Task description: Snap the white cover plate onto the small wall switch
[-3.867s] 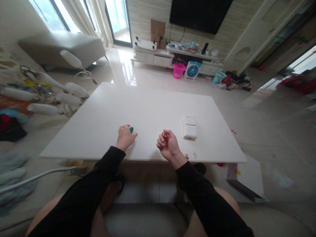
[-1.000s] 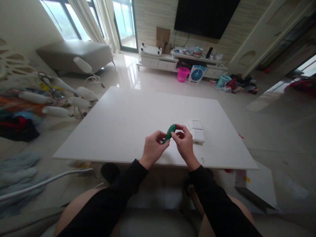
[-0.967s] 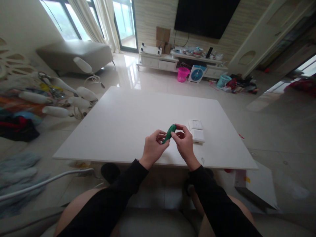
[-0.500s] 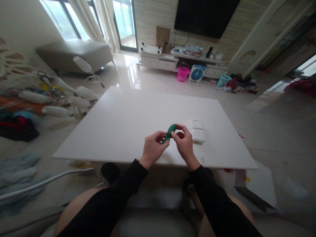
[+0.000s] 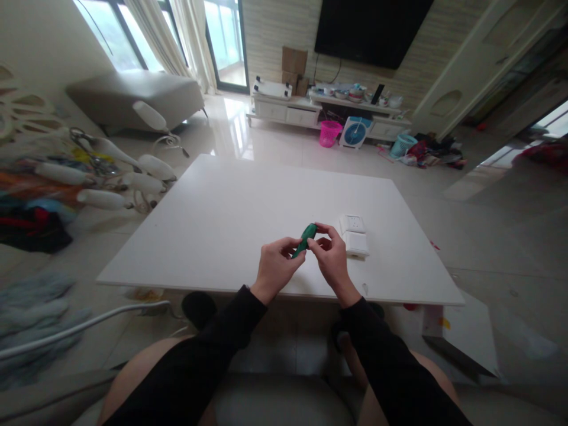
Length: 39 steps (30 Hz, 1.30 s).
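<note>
A small dark green object (image 5: 306, 238), longish and rounded, is held tilted above the white table (image 5: 231, 219). My left hand (image 5: 278, 265) grips its lower end between thumb and fingers. At its upper end, the thumb and fingers of my right hand (image 5: 329, 255) are closed on it. Just right of my right hand, a white socket plate (image 5: 354, 223) and a plain white box-like piece (image 5: 355, 243) lie on the table, one behind the other. What exactly the green object is cannot be made out.
Near the table's front edge lies a small clear item (image 5: 365, 289). A lamp with several white shades (image 5: 153, 167) stands beyond the left edge. Further off are a pink basket (image 5: 329, 134), a blue and white fan (image 5: 355, 131) and a low cabinet (image 5: 284, 112).
</note>
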Motion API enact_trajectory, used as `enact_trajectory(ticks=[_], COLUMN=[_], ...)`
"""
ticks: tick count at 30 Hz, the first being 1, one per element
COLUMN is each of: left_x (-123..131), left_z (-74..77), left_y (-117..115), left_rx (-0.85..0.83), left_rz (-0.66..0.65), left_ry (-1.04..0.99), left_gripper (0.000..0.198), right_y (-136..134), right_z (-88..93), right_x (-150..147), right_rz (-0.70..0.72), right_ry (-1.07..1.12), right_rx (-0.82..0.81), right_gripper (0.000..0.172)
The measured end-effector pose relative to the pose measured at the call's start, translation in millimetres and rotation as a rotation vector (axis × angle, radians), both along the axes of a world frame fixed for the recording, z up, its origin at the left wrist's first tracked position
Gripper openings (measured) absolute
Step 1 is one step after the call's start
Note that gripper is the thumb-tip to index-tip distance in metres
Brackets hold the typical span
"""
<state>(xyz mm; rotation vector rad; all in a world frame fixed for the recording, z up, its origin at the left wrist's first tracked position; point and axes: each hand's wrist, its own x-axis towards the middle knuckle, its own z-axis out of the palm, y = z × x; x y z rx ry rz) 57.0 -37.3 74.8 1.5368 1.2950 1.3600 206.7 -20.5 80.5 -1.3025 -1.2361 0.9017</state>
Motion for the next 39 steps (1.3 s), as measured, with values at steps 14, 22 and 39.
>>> enact_trajectory(ticks=[14, 22, 39], left_x=[-4, -6, -100], left_z=[-0.8, 0.7, -58.2], left_y=[1, 2, 52], left_rx=[0.043, -0.001, -0.516], left_rz=[-0.004, -0.034, 0.194], left_ry=[0.168, 0.184, 0.967], left_gripper=[0.023, 0.025, 0.015], right_y=[0, 2, -9], right_z=[-1.8, -3.1, -1.2], right_x=[3, 6, 21], right_rz=[-0.041, -0.024, 0.137], right_ry=[-0.098, -0.182, -0.649], right_rx=[-0.007, -0.007, 0.01], right_gripper=[0.046, 0.044, 0.013])
